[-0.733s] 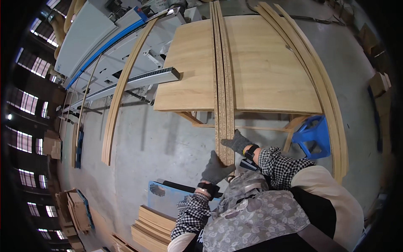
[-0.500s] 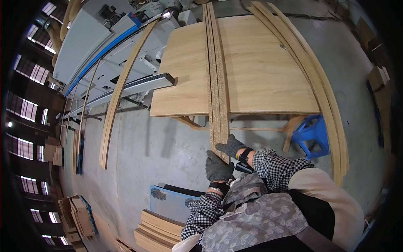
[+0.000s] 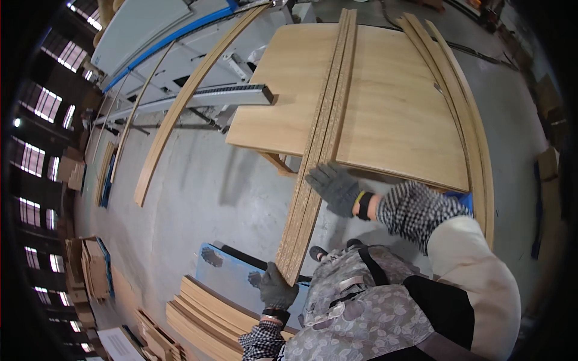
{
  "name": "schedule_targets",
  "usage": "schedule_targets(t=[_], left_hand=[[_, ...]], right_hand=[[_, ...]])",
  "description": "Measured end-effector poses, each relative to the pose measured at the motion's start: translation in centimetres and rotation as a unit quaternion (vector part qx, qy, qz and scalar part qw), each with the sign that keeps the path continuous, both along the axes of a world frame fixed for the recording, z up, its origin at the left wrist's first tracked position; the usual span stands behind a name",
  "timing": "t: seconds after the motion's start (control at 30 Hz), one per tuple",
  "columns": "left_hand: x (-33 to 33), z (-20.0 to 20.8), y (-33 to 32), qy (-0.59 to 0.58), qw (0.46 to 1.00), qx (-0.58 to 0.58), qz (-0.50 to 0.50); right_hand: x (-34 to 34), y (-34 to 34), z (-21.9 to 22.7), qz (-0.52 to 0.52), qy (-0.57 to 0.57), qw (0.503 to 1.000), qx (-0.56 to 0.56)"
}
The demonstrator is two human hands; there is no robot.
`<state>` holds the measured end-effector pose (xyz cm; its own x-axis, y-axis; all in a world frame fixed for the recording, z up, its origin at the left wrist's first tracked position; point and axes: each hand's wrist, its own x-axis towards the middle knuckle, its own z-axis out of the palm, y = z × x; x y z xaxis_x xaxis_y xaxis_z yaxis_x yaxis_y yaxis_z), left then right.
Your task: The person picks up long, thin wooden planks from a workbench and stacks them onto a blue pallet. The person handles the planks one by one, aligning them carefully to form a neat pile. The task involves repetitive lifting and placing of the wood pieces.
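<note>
Long particleboard strips (image 3: 325, 129), side by side with speckled edges up, run across the wooden table (image 3: 397, 132) and jut past its near edge toward me. My left hand (image 3: 278, 287), in a dark grey glove, grips their near end, above a blue board. Farther up, next to the table's near edge, my right hand (image 3: 334, 188), gloved alike, lies against the strips' right side with its fingers stretched out and apart. Part of the left hand's grip is hidden behind the strip ends.
More long strips (image 3: 463, 120) lie along the table's right side, hanging past its edge. On the left stand a grey-white machine with a blue rail (image 3: 174, 36), a grey support arm (image 3: 229, 96) and a leaning strip (image 3: 180, 105). Stacked strips (image 3: 211, 313) and a blue board (image 3: 226, 274) are at lower left.
The strips' near end has swung left and come closer to me, with my left hand on it. My right hand has left the end, moved forward along the strips and spread its fingers.
</note>
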<state>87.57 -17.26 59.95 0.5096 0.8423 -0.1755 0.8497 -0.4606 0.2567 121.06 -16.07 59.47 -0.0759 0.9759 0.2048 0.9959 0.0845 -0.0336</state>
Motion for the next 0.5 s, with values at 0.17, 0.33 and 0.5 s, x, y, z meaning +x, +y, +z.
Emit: schedule_targets(t=[0.17,0.33,0.5], left_hand=[[-5.9,0.0,-0.5,0.0,1.0,-0.019,0.016],[-10.1,-0.2,-0.4,0.041,0.997,-0.043,0.041],[-10.8,-1.0,0.9,-0.025,0.996,0.032,0.077]], right_hand=[[3.9,7.5,-2.7,0.091,-0.188,0.978,-0.028],[5.7,12.5,-3.7,0.231,-0.153,0.95,-0.143],[5.6,13.3,-3.7,0.283,-0.122,0.946,-0.102]])
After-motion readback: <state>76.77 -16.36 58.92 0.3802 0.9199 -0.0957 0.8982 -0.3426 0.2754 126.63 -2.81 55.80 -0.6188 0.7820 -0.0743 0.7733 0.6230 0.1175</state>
